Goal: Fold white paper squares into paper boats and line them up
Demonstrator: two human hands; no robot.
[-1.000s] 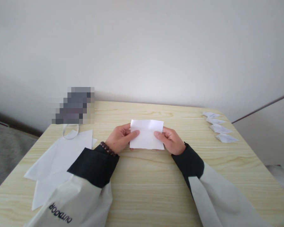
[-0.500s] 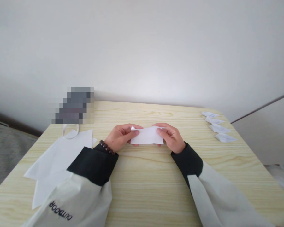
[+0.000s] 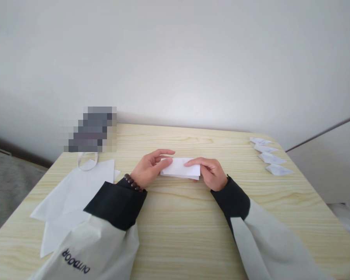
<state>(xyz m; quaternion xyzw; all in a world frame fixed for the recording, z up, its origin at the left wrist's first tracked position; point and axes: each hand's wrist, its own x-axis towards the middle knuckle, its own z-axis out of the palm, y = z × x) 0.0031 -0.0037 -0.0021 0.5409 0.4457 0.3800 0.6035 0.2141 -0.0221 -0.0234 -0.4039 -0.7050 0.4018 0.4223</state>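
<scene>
The left hand (image 3: 147, 168) and right hand (image 3: 213, 173) are apart from each other, both closed on one folded white sheet of paper (image 3: 179, 167), which they hold between them over the middle of the table (image 3: 177, 237). The left thumb presses on the near face of the paper at its left end, while the left index finger reaches out past the upper edge; the right index finger lies along the face near the right end, with a fingertip showing beneath the lower edge. The paper is a wide, low strip, and a second layer peeks out below the front one. A dark bead bracelet (image 3: 132, 182) circles the left wrist, and both pale sleeves (image 3: 275, 241) end in black cuffs (image 3: 115, 204), the left one printed "OUTDOOR". Left of the left forearm, loose white sheets (image 3: 86, 186) overlap on the table, partly covered by the sleeve, with a white loop (image 3: 87, 170) at their far end. Just beyond the loop, a dark object (image 3: 90, 132) is pixelated past recognition. Near the table's right edge, four pointed folded-paper pieces (image 3: 271, 158) lie in a row running away from the person. A plain white wall (image 3: 177, 70) stands behind the table.
</scene>
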